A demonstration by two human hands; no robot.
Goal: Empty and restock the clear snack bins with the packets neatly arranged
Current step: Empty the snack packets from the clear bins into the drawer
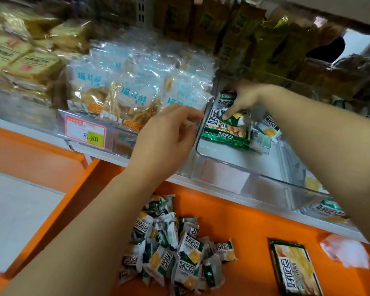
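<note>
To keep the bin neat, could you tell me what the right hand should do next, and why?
Probably lay the small packet beside the large green pack: the right hand touches it at the back of the clear bin, whose floor is mostly bare, and a pile waits below.

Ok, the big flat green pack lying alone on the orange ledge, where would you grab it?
Probably from above, spanning the big green pack across its width, thumb on one long edge, fingers on the other: it lies flat on the orange ledge with both long edges free.
</note>
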